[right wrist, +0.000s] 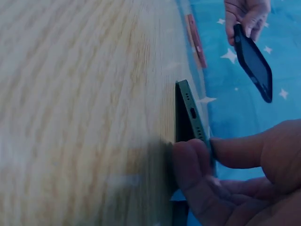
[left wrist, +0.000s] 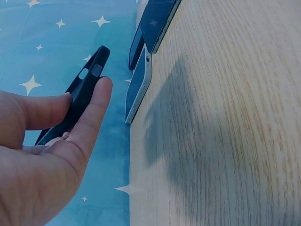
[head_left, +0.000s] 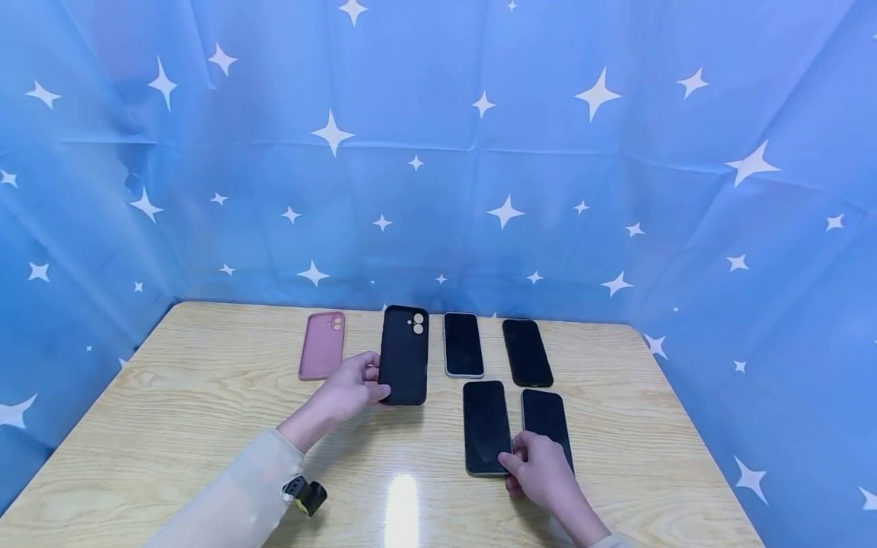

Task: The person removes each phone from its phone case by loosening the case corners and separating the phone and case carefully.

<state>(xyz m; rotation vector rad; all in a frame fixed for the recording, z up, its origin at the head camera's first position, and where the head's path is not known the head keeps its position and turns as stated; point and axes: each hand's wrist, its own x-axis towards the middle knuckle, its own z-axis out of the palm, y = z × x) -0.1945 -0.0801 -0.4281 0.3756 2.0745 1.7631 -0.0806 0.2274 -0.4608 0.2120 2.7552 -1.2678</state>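
Just right of left hand (head_left: 352, 386), its pinched black case (head_left: 404, 356); right hand (head_left: 540, 467) pinches a phone (head_left: 486, 422)

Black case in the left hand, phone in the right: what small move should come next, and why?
Probably the right hand should lift the phone toward the black case: its thumb and fingers pinch the phone's corner, while the left hand holds the case above the table, inner side facing the head camera.

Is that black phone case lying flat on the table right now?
No, the black phone case is raised in the grip of the left hand, clear of the table in the left wrist view.
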